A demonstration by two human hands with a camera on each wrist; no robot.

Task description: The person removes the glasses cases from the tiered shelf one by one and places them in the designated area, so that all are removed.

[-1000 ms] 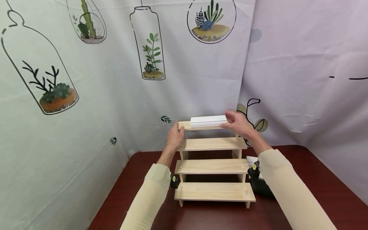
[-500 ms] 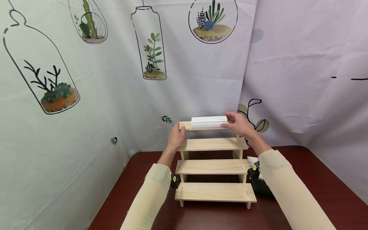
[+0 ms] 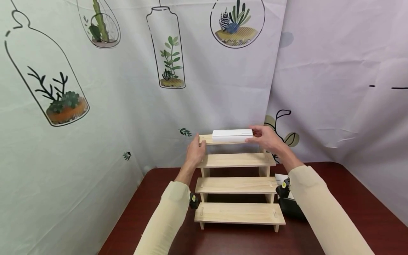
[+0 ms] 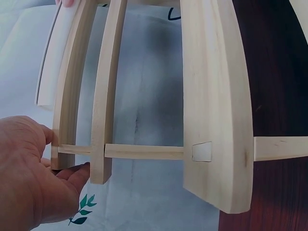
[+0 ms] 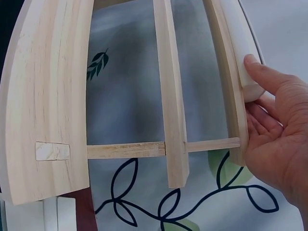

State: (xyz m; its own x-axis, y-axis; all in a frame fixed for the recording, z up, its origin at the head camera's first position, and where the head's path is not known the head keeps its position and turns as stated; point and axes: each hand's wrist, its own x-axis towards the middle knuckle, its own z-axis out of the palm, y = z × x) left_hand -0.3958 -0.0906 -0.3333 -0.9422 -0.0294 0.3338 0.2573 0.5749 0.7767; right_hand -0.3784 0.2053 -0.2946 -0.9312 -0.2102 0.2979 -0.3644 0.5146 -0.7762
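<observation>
A slim white box lies lengthwise on the top tier of a stepped wooden shelf rack. My right hand holds the box at its right end, thumb on the front face; the fingers behind are partly hidden. In the right wrist view the thumb presses near the end of the white box, and the curled fingers lie at its underside beside the top board. At the other end, my left hand grips the tip of the top board, thumb on one side and fingers on the other.
The rack stands on a dark red table close to the printed backdrop cloth. Right of the rack lie a black object and a white item, both partly covered by my right forearm.
My right hand has come down slightly at the end of the box. The left hand, the box and the rack stay in place, while the view has shifted a little.
</observation>
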